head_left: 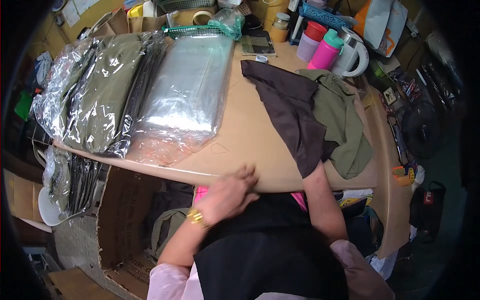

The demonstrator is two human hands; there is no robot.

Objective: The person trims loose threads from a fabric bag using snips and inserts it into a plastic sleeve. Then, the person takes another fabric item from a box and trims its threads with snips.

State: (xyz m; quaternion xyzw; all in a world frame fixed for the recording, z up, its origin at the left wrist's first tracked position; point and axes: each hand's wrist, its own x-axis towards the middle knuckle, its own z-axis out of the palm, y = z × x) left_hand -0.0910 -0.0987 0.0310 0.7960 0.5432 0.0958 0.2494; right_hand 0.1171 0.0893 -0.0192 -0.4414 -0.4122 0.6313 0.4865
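Observation:
A dark brown and olive green garment (pixel 345 125) lies on the right part of the tan table (pixel 250 135). My right forearm goes in under its dark part, so the cloth hides my right hand and its fingers. Near the table's front edge is my left hand (pixel 232 192), slightly blurred, with its fingers apart and nothing in them. A gold watch is on that wrist. Left of the garment lies a stack of clear plastic bags (pixel 187 85), beside a pile of olive garments in plastic (pixel 107 90).
Cups and a pink bottle (pixel 325 50) stand at the back right beside a steel jug (pixel 350 52). A green basket (pixel 192 31) is at the back. Below the table's left side is an open cardboard box (pixel 120 220).

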